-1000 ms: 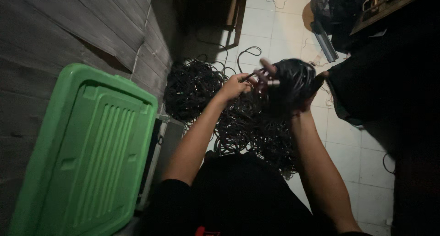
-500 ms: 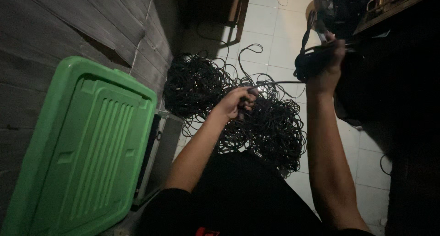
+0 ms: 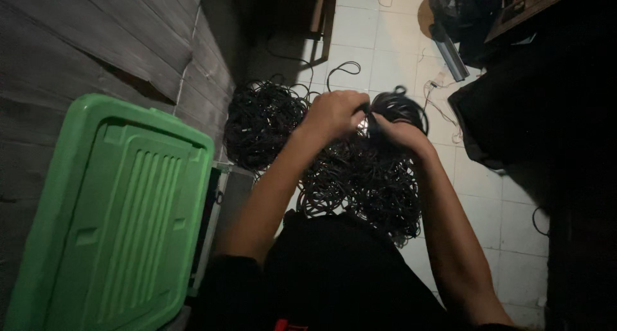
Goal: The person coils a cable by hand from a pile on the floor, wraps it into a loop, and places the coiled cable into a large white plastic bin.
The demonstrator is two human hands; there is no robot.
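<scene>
While both hands meet over the tiled floor, the left hand and right hand each have their grip clamped on a bundle of thin black cords, looped just above the right hand. Below and around the hands a large tangled pile of black cords spreads across the floor, with a second heap left of the left hand. Farther left, a green plastic bin lid leans by a wooden plank wall.
</scene>
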